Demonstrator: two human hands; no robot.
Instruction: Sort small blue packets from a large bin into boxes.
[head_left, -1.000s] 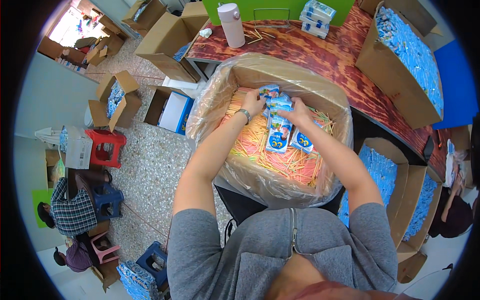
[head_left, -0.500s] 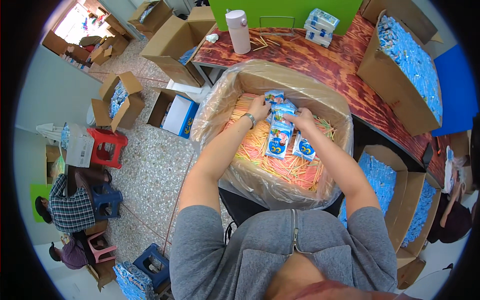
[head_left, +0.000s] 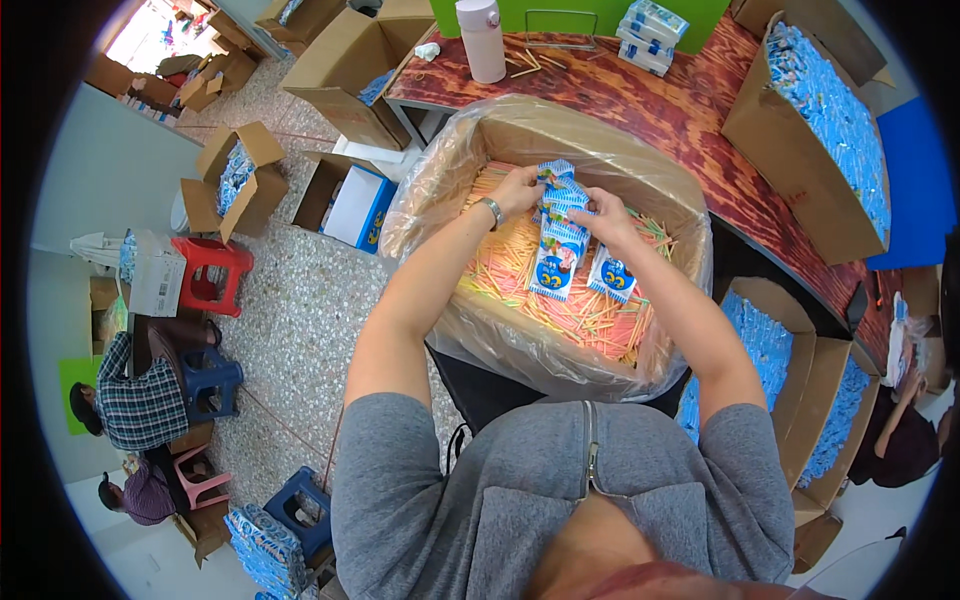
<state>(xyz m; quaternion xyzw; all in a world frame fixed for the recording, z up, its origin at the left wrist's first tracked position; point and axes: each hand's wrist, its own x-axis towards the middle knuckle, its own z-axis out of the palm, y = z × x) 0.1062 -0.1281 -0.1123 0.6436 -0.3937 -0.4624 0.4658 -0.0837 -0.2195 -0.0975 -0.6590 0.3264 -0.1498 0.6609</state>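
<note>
A large cardboard box lined with clear plastic [head_left: 455, 150] stands before me, filled with thin pink, yellow and green sticks [head_left: 500, 255]. On the sticks lies an overlapping row of small blue-and-white packets [head_left: 556, 262]. My left hand [head_left: 515, 192], a watch on its wrist, is closed on the packets at the far left end of the row. My right hand [head_left: 608, 220] grips the row from its right side, thumb across a packet. Another blue-and-white packet [head_left: 612, 275] lies just below the right hand. The undersides of the packets are hidden.
A red wood-grain table [head_left: 590, 95] holds a pale pink flask [head_left: 482, 45], loose sticks and stacked clear packs [head_left: 650, 35]. At right stand cartons of blue packets [head_left: 825, 130]. Stools [head_left: 212, 275] and a blue-and-white box [head_left: 362, 207] are on the left floor. Other people sit far left.
The whole view has shifted, so the box and table appear higher. Both hands stay at the packets, which now lie in a slightly straighter overlapping row.
</note>
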